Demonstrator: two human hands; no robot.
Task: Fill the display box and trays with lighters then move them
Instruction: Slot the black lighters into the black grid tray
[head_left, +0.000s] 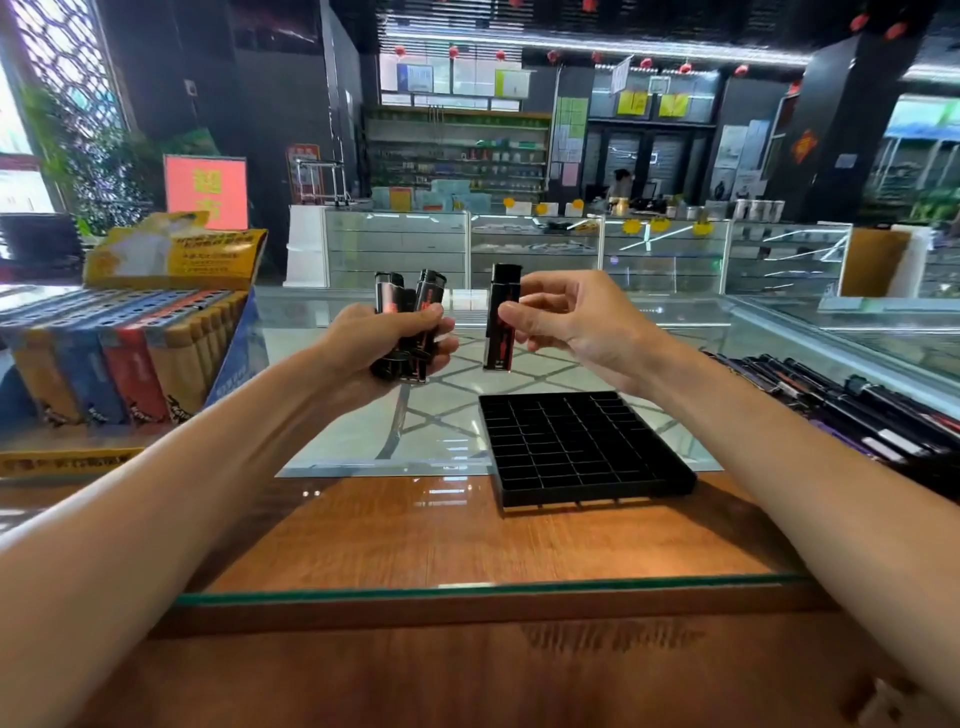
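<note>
One black gridded plastic tray (587, 447) on the bench (415, 545). Above it there's one slim black lighter with red print (497, 348) on its own. Up-left of that is a bunch of the same lighters (428, 291), at least two, maybe three. One yellow cardboard display box (171, 260) far left.

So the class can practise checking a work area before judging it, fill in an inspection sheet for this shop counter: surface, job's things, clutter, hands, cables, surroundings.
Surface: glass-topped wooden counter, reflective.
Job's things: black tray flat on the counter, all visible cells empty; display box at the left, packed with coloured lighters, lid flap up.
Clutter: row of dark slim items at the right edge, too blurred to name.
Hands: left hand grips a bunch of black lighters; right hand pinches one black lighter upright, beyond the tray.
Cables: nothing seen.
Surroundings: shop with glass showcases and stocked shelves behind.
</note>
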